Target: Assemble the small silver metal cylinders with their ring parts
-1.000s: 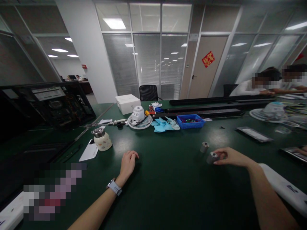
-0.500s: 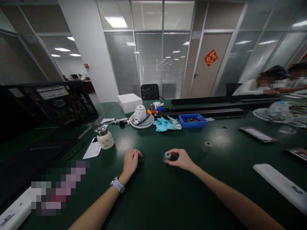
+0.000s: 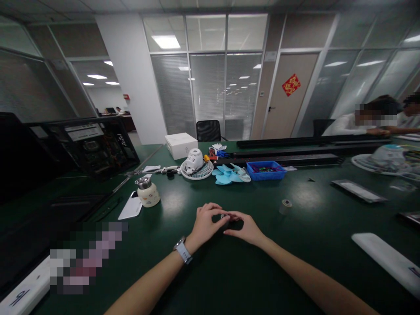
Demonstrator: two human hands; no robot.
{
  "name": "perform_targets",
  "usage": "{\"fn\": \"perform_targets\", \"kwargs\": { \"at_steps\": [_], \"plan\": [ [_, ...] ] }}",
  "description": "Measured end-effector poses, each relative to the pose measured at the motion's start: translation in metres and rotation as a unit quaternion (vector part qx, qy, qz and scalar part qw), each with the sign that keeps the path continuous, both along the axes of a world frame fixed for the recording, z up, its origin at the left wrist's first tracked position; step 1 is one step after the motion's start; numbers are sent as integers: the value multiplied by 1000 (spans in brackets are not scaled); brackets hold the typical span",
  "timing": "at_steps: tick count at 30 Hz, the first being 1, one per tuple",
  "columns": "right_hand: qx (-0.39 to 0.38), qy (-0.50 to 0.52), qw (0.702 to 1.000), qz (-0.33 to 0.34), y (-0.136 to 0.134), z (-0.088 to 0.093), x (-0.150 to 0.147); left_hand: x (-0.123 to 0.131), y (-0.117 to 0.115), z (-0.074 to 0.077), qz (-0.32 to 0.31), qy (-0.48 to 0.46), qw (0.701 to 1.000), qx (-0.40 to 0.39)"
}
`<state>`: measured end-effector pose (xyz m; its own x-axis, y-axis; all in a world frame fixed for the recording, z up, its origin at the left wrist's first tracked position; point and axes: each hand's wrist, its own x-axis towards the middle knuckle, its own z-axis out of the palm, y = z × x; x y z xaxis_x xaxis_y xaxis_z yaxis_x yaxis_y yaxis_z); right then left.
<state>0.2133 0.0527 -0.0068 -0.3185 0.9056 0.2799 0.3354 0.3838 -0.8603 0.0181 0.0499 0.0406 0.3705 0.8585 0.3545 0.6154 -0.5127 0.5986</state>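
A small metallic cylinder (image 3: 225, 216) stands on the dark green table, mostly hidden between my two hands. My left hand (image 3: 207, 223), with a watch on its wrist, has its thumb and fingers around the cylinder from the left. From the right, my right hand (image 3: 246, 226) curves round the same cylinder, its fingertips meeting those of the left. A second, similar cylinder (image 3: 285, 206) stands by itself further right.
Behind are a white fan part (image 3: 194, 162), light blue fan blades (image 3: 229, 173) and a blue tray (image 3: 266, 171). A cream jar (image 3: 148, 193) and white phone (image 3: 130, 207) lie left. White bars flank both sides. Two people sit at far right.
My left hand has moved right, from the bare table to the cylinder beside my right hand. The view has tilted up a little. The second cylinder still stands apart.
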Motion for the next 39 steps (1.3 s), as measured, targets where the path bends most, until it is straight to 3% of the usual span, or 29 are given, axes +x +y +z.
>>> {"fn": "perform_targets", "kwargs": {
  "at_steps": [6, 10, 14, 17, 23, 32, 35, 39],
  "plan": [
    [11, -19, 1000, -2, 2, -3, 0, 0, 12, 0, 24, -28, 999, 9],
    [7, -31, 999, -3, 1, 0, 0, -26, 14, -2, 61, -57, 996, 35],
    [-9, -40, 999, -1, -4, 8, -1, -63, 17, -25, 113, -8, 993, 23],
    [-15, -50, 999, 0, -5, 12, -1, -79, 20, -43, 111, 33, 993, -10],
    [-5, -60, 998, -1, -5, 13, 0, -79, 18, -47, 121, 63, 990, -31],
    [6, -60, 997, -38, -1, 12, -13, -77, 23, -57, 172, -78, 982, -26],
    [12, -53, 996, -64, -1, 21, 8, -79, 24, -58, 167, -82, 982, -26],
    [1, -64, 989, -135, -11, 39, 73, -79, 21, -54, 161, -53, 985, -29]
  ]
}}
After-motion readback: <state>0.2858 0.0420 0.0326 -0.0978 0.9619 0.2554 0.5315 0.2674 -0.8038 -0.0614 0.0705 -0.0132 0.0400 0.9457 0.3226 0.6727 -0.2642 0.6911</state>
